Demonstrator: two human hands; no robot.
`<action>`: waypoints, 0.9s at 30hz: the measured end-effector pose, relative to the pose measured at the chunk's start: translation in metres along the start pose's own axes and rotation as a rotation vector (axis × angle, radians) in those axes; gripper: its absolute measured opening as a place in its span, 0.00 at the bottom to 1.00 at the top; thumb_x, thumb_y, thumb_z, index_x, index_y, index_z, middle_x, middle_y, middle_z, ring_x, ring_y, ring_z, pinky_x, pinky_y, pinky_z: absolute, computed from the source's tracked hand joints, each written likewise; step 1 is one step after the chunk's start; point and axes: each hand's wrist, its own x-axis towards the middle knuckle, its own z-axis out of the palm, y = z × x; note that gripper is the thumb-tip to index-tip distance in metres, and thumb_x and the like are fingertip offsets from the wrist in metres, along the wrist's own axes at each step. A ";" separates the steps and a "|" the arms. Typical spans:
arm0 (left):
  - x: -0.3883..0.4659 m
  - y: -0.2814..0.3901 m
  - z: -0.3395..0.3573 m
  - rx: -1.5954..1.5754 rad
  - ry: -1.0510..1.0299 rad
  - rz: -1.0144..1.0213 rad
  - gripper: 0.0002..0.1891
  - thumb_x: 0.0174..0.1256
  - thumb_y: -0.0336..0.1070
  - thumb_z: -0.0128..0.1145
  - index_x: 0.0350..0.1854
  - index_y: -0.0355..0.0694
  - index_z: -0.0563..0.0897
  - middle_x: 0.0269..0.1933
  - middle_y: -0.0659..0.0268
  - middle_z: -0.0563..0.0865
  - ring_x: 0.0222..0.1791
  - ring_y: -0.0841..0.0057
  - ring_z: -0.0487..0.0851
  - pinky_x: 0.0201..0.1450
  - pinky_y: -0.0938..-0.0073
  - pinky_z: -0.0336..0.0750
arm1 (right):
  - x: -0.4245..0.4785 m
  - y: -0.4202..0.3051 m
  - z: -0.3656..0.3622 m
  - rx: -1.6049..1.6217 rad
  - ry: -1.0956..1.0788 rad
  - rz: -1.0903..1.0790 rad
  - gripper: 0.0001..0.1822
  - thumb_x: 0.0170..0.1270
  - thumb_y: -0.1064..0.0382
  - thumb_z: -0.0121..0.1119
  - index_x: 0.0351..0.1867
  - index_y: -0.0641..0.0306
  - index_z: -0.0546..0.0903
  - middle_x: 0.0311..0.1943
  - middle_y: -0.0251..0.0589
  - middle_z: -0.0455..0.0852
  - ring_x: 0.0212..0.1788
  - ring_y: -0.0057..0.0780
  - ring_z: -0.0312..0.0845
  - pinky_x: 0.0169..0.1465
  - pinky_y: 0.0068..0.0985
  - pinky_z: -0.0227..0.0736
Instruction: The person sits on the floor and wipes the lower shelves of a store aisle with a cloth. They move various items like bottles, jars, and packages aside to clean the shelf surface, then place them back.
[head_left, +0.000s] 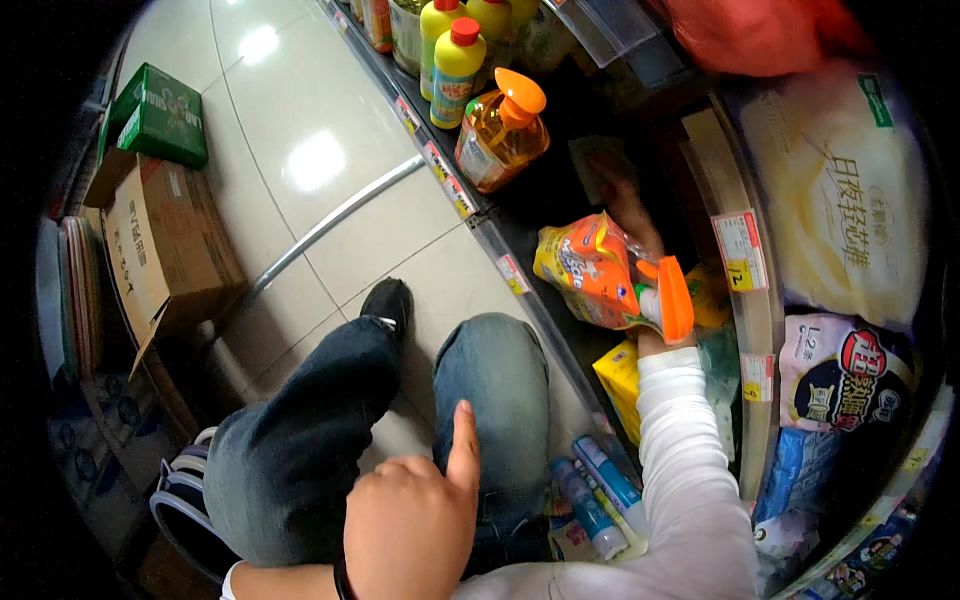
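My left hand (412, 510) is curled with one digit extended above my knees; nothing shows in it. A dark band circles its wrist. My right arm, in a white sleeve, reaches into a dark lower shelf, passing behind an orange and yellow wrapped cleaner pack with an orange trigger sprayer (585, 270). Beyond the pack, my right hand (626, 191) is dim in shadow beside a pale, flat-looking patch; whether it grips that is unclear. An amber pump bottle (502, 139) and a yellow bottle with a red cap (456, 75) stand along the shelf's front. A yellow pack (621, 382) lies near my sleeve.
Blue and white tubes (592, 502) lie low by my right knee. Packaged goods (847, 375) fill the upper shelf at right, behind a price-tag rail (746, 322). An open cardboard box (172, 240), a green box (165, 116) and a curved metal bar (337, 217) are at left.
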 end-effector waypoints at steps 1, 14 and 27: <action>0.000 0.002 -0.001 -0.029 -0.039 -0.018 0.37 0.59 0.50 0.63 0.72 0.46 0.67 0.24 0.67 0.80 0.23 0.74 0.81 0.25 0.73 0.74 | -0.008 -0.006 0.002 0.077 -0.031 -0.063 0.28 0.66 0.74 0.51 0.69 0.56 0.70 0.72 0.45 0.63 0.74 0.41 0.55 0.75 0.37 0.49; 0.017 -0.034 0.005 -0.054 0.079 -0.025 0.30 0.64 0.42 0.57 0.68 0.36 0.69 0.23 0.59 0.83 0.24 0.64 0.83 0.27 0.66 0.76 | -0.172 -0.013 0.093 -0.043 0.512 0.429 0.26 0.67 0.71 0.47 0.68 0.62 0.68 0.70 0.48 0.65 0.70 0.47 0.59 0.71 0.43 0.55; 0.076 -0.107 -0.038 -0.128 0.339 -0.008 0.21 0.69 0.43 0.56 0.55 0.32 0.78 0.36 0.43 0.85 0.39 0.47 0.84 0.44 0.54 0.79 | -0.212 -0.159 0.150 -0.729 0.323 0.697 0.06 0.62 0.70 0.52 0.35 0.70 0.81 0.42 0.54 0.82 0.50 0.48 0.77 0.54 0.39 0.74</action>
